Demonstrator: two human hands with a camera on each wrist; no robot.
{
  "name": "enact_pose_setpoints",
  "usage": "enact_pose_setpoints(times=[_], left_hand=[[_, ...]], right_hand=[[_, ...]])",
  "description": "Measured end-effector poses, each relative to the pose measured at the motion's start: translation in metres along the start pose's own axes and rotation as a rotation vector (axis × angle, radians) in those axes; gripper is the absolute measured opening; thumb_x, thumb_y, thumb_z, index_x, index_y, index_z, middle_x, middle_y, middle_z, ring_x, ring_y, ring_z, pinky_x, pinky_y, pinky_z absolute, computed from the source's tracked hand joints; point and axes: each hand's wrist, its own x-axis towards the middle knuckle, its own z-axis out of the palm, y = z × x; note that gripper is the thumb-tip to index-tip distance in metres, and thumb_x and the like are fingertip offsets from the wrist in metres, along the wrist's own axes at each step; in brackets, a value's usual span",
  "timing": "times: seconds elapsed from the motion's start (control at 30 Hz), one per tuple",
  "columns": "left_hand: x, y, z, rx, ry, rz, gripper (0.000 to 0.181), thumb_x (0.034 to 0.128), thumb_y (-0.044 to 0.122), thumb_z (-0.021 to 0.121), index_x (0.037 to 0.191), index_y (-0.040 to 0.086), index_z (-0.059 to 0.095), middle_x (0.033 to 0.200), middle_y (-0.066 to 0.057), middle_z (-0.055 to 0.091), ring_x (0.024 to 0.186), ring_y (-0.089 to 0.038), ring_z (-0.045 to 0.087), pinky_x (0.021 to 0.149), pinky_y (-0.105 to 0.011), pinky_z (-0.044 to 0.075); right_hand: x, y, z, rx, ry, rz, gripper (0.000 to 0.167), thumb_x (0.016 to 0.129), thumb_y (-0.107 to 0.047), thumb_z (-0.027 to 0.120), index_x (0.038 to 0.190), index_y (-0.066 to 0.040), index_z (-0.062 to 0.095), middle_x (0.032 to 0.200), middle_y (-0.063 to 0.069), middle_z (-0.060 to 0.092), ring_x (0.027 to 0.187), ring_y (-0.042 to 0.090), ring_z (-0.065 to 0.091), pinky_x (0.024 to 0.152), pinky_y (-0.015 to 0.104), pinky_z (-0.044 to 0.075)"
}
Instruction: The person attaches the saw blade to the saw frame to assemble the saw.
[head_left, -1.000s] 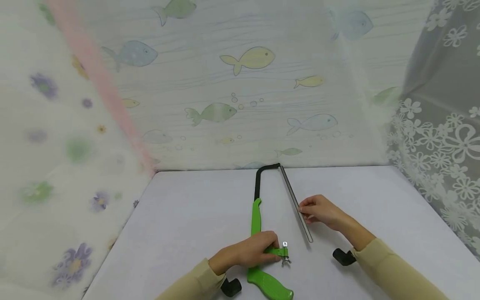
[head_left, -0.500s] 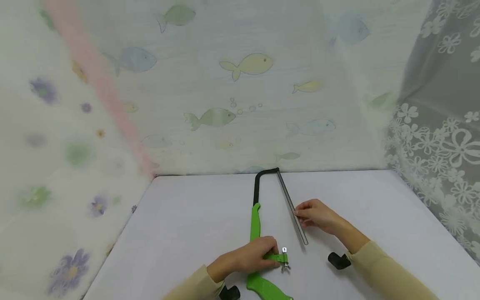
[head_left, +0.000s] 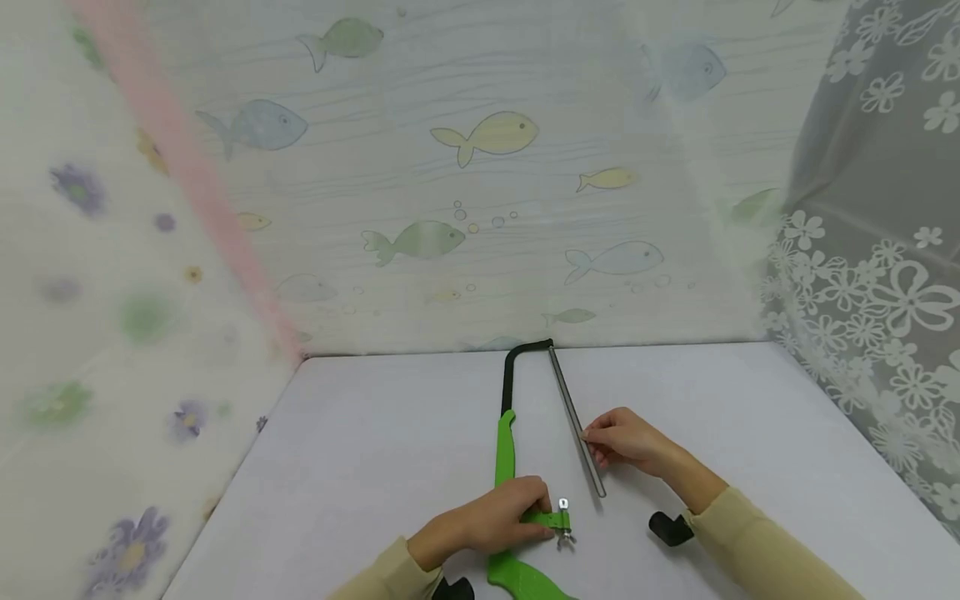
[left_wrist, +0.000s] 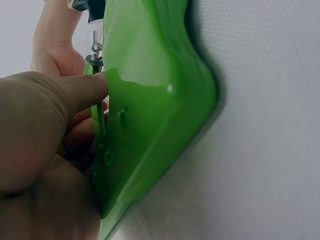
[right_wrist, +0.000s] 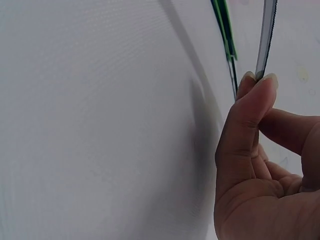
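Note:
A hacksaw frame with a green handle (head_left: 525, 578) and a black bent front bar (head_left: 507, 383) lies on the white table. My left hand (head_left: 498, 515) grips its green part near the handle, beside a small clamp with a wing nut (head_left: 565, 540); the left wrist view shows the thumb against the green body (left_wrist: 145, 100). A thin grey saw blade (head_left: 567, 398) meets the far tip of the black bar, its near end apart from the clamp. My right hand (head_left: 630, 442) pinches the blade; fine teeth show along its edge (right_wrist: 267, 37) in the right wrist view.
The white table (head_left: 375, 442) ends at a fish-printed curtain (head_left: 420, 167) just beyond the saw's tip. Flower-printed cloth (head_left: 135, 350) hangs at the left, grey lace (head_left: 885, 250) at the right. Black wrist-worn pieces (head_left: 670, 529) sit by both sleeves.
The head view has shifted slightly, so saw and hands appear a little lower and to the left. The blade's near end is slightly closer to the clamp; both grips are kept.

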Motion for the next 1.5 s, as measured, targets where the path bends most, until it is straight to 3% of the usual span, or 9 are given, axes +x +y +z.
enact_pose_setpoints(times=[0.17, 0.27, 0.43, 0.63, 0.9, 1.5], left_hand=[[-0.008, -0.002, 0.0, -0.02, -0.005, -0.047, 0.014, 0.0978, 0.022, 0.072, 0.1, 0.015, 0.06, 0.09, 0.014, 0.051, 0.079, 0.002, 0.045, 0.071, -0.016, 0.042], [-0.011, -0.004, 0.001, -0.034, -0.004, -0.042, 0.014, 0.0982, 0.023, 0.072, 0.101, 0.016, 0.06, 0.09, 0.014, 0.051, 0.079, 0.003, 0.045, 0.071, -0.016, 0.043], [-0.008, -0.003, 0.003, -0.048, -0.006, -0.006, 0.013, 0.0996, 0.024, 0.07, 0.101, 0.016, 0.059, 0.091, 0.014, 0.051, 0.08, 0.002, 0.044, 0.071, -0.015, 0.041], [-0.003, -0.003, 0.001, -0.031, -0.013, -0.024, 0.014, 0.0993, 0.023, 0.07, 0.101, 0.017, 0.058, 0.091, 0.013, 0.05, 0.082, 0.001, 0.045, 0.073, -0.016, 0.042], [0.003, -0.001, -0.003, -0.001, 0.003, -0.004, 0.013, 0.0992, 0.022, 0.07, 0.101, 0.016, 0.059, 0.089, 0.012, 0.049, 0.08, 0.001, 0.043, 0.071, -0.016, 0.04], [-0.001, 0.002, 0.002, -0.011, 0.008, -0.013, 0.013, 0.0986, 0.02, 0.071, 0.1, 0.015, 0.059, 0.089, 0.013, 0.05, 0.079, 0.001, 0.043, 0.071, -0.015, 0.04]], right_hand=[[0.006, 0.005, 0.012, -0.044, 0.007, -0.001, 0.021, 0.102, -0.009, 0.061, 0.097, 0.01, 0.067, 0.073, 0.003, 0.061, 0.062, 0.011, 0.058, 0.06, 0.026, 0.052], [0.006, 0.006, 0.017, -0.054, 0.015, 0.006, 0.021, 0.101, -0.009, 0.061, 0.098, 0.011, 0.067, 0.072, 0.003, 0.062, 0.062, 0.011, 0.059, 0.059, 0.026, 0.053], [0.002, 0.007, 0.016, -0.051, 0.037, 0.021, 0.02, 0.101, -0.006, 0.061, 0.099, 0.012, 0.068, 0.071, 0.003, 0.061, 0.061, 0.01, 0.059, 0.058, 0.025, 0.053], [0.001, 0.004, 0.016, -0.049, 0.001, -0.022, 0.023, 0.102, -0.007, 0.059, 0.1, 0.015, 0.067, 0.072, 0.003, 0.063, 0.061, 0.01, 0.061, 0.059, 0.024, 0.054], [0.002, -0.002, 0.013, -0.057, 0.017, -0.041, 0.024, 0.103, -0.008, 0.058, 0.097, 0.014, 0.066, 0.073, 0.004, 0.062, 0.062, 0.011, 0.061, 0.06, 0.024, 0.054], [0.002, -0.001, 0.027, 0.007, -0.007, -0.024, 0.025, 0.104, -0.008, 0.056, 0.108, 0.016, 0.063, 0.079, 0.005, 0.063, 0.067, 0.012, 0.064, 0.063, 0.025, 0.056]])
